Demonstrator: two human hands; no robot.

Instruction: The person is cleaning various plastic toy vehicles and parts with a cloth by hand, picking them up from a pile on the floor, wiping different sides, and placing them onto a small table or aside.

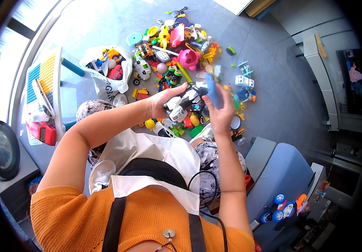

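Observation:
My left hand (163,100) grips a white and black plastic toy (189,97), perhaps a robot or vehicle, held above a heap of toys. My right hand (221,110) is closed around a blue cloth (213,89), right beside the toy's far end. My fingers partly hide both things. Beneath and beyond my hands, the mixed toys lie on the grey tile floor. Among them are a pink piggy bank (189,59), a white and green toy car (141,65) and a yellow toy lemon (149,124). A white toy car (164,129) lies close to my lap.
A white plastic bag (100,82) bearing writing stands left, filled with toys. Farther left, a building-plate table (56,94) carries a white toy (42,99) and a red toy car (44,132). At right are a blue cushioned seat (278,170) and a toy with blue wheels (286,210).

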